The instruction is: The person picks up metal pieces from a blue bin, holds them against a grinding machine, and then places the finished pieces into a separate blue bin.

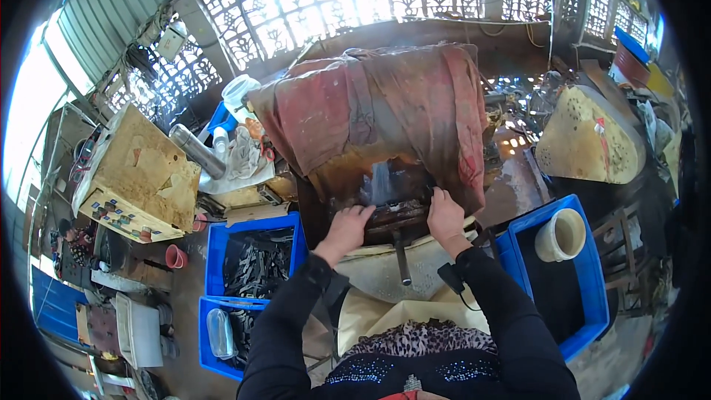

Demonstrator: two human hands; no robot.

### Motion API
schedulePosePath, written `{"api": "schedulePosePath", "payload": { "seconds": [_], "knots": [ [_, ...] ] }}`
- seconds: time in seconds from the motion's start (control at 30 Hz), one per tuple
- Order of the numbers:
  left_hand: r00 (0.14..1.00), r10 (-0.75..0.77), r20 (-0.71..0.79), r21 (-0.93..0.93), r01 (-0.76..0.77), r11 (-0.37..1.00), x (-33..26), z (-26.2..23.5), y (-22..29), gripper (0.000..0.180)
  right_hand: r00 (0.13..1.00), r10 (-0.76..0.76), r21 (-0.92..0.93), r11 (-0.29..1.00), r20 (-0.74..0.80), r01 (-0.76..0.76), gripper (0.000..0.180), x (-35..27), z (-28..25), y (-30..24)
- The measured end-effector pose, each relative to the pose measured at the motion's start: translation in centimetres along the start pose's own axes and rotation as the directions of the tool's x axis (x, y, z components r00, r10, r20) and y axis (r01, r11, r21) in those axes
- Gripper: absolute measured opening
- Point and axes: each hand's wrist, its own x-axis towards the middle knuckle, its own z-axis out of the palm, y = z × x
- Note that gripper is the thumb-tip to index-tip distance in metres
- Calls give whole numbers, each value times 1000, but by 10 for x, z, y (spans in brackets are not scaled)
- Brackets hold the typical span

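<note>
My left hand (346, 232) and my right hand (446, 218) reach into the dark, wet opening of a machine draped with a stained red-brown cloth (404, 96). White water spray (381, 182) shows between and beyond my fingers. The fingers of both hands are closed at the two ends of a dark ledge (396, 213); whatever they grip is dark and I cannot make it out. From under the ledge a short metal rod (401, 258) points toward me, above a pale, wet apron-like sheet (378, 275).
Blue crates with dark flat strips (259, 263) stand at left, one holding a clear plastic container (220, 332). At right, a blue crate (596, 281) carries a cream bucket (560, 235). A stained control box (141, 174) stands at left; another person (80, 244) is farther off.
</note>
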Motion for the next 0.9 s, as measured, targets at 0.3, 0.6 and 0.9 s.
{"api": "schedulePosePath", "payload": {
  "seconds": [0.3,0.6,0.9],
  "knots": [
    [902,428,-55,-113,-432,895,-58,-4,107,39,1000,19,-1,1000,15,-19,29,-4,-1,-2],
    [856,93,-509,-138,-187,973,7,-54,100,23,999,33,-6,999,-22,-33,28,-5,3,4],
    [819,-192,-540,-238,70,969,142,-76,9,18,1000,27,14,1000,-16,-27,30,-5,0,1]
  ]
}}
